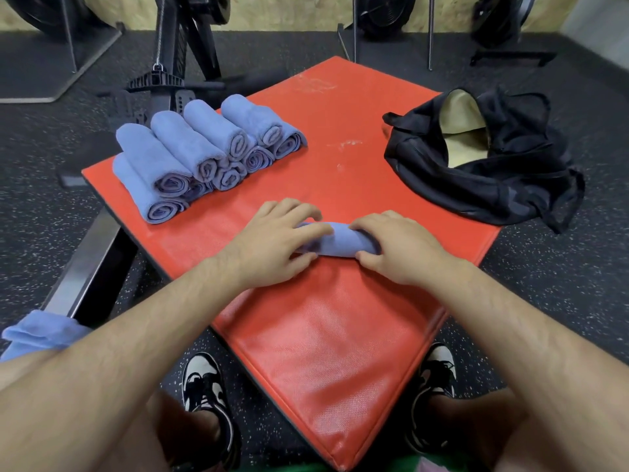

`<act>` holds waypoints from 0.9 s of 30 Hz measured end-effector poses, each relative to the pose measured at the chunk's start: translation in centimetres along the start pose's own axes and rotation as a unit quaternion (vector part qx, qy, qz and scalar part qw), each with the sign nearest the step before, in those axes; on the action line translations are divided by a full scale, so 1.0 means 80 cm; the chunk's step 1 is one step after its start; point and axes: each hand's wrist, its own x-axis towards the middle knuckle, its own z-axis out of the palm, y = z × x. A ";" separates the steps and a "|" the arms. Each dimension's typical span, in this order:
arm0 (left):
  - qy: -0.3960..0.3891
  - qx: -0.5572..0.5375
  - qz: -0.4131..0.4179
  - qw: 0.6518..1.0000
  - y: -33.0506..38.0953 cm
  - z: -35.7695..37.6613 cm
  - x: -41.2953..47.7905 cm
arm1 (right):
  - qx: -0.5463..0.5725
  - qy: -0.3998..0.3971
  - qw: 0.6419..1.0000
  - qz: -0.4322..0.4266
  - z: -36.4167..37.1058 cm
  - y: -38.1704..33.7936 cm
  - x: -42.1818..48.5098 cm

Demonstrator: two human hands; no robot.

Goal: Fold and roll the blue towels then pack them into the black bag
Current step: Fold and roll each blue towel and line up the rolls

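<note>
Both bare forearms reach forward from the lower corners and converge toward the middle, palms down. The left hand [272,243] lies over one end of a rolled blue towel [340,241], its fingers [315,229] curled across the top and the thumb tucked against the near side. The right hand [401,250] mirrors it on the other end, fingers bent over the roll, thumb pressed in below. The two hands sit close together, not touching.

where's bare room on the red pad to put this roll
Bare red pad: between the towel stack and black bag; also the near corner, behind left hand and right hand. Crowded: left edge by the stack, right by the bag.
</note>
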 end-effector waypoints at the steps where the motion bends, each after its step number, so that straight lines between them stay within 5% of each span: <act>1: -0.008 -0.003 0.002 1.000 0.002 0.001 0.004 | 0.004 -0.011 1.000 0.003 -0.002 0.003 0.005; 5: -0.050 -0.025 -0.035 0.998 -0.006 0.010 0.017 | 0.061 -0.061 0.996 0.009 -0.011 0.013 0.025; 11: -0.107 -0.070 -0.083 0.988 -0.040 0.029 0.042 | 0.125 -0.003 0.992 -0.022 -0.017 0.017 0.046; 21: -0.183 -0.130 -0.129 0.966 -0.077 0.041 0.071 | 0.175 -0.037 0.984 0.010 -0.002 0.040 0.071; 27: -0.047 -0.308 -0.196 0.930 -0.090 -0.023 0.066 | 0.252 0.080 0.964 0.020 -0.030 0.028 0.076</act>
